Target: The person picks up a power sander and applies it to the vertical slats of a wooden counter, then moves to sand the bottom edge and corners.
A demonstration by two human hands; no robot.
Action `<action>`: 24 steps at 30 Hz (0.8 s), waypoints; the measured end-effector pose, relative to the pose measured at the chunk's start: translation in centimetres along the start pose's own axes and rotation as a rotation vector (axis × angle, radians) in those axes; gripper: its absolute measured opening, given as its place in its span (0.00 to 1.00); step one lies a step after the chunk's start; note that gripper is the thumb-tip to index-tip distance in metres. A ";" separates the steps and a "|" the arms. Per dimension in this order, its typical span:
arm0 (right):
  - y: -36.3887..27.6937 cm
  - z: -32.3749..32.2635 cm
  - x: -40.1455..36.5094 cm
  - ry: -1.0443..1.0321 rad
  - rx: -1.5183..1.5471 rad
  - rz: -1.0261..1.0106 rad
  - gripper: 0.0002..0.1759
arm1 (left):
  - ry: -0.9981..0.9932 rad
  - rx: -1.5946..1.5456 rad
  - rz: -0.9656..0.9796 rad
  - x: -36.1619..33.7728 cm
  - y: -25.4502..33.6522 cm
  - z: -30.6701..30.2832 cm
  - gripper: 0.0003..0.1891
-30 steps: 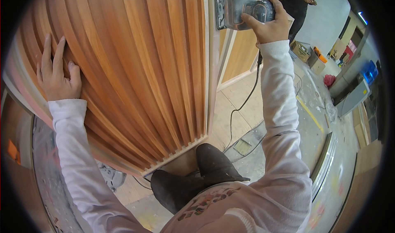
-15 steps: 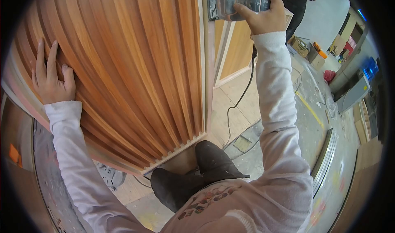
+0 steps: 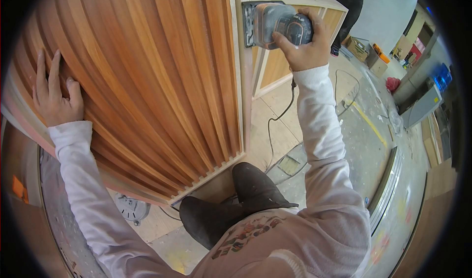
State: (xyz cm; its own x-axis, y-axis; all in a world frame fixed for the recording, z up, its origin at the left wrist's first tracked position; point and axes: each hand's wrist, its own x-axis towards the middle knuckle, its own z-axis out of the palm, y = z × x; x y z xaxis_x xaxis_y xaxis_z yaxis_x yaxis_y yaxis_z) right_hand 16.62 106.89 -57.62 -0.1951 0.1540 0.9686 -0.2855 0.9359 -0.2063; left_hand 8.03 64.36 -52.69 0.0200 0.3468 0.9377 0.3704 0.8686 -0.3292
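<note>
A slatted wooden panel with reddish-brown ridges stands in front of me, edged by a pale frame. My left hand lies on its left part, fingers spread over the slats. At the panel's right edge, my right hand is wrapped round the dusty grey and orange body of an electric sander. The sander's flat pad sits against the pale right edge of the frame. From below the right hand a black power cord runs down to the floor.
Behind the sander stands a light wooden cabinet. Another person's dark-trousered leg is at the top right, near a cardboard box. Metal strips lie on the floor at right. A round grey metal device sits below the panel.
My right hand and the sander have moved down along the panel's right edge. The left hand stays on the slats, and the view has shifted slightly.
</note>
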 end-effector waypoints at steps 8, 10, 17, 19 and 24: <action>0.1 -0.4 -3.0 -0.027 -0.002 0.028 0.33 | 0.001 0.004 0.012 0.1 0.0 0.0 0.27; 0.2 -0.5 -3.9 -0.029 0.006 0.048 0.33 | 0.000 -0.005 0.022 0.1 -0.1 0.0 0.27; -0.1 -0.3 -4.5 -0.019 0.024 0.050 0.34 | 0.003 -0.001 0.018 0.0 0.1 -0.1 0.27; 0.0 0.2 -3.5 0.002 0.049 0.045 0.34 | 0.007 0.015 0.033 0.0 0.0 -0.1 0.27; -0.3 0.5 -0.3 0.012 0.106 0.092 0.34 | 0.003 -0.008 0.040 0.4 0.1 0.0 0.27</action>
State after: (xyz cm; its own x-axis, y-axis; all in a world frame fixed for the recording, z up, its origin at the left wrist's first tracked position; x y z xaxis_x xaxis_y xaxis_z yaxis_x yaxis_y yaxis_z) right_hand 16.32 106.41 -57.95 -0.2141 0.2422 0.9463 -0.3643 0.8791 -0.3074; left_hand 8.09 64.57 -52.34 0.0379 0.3804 0.9240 0.3767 0.8510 -0.3658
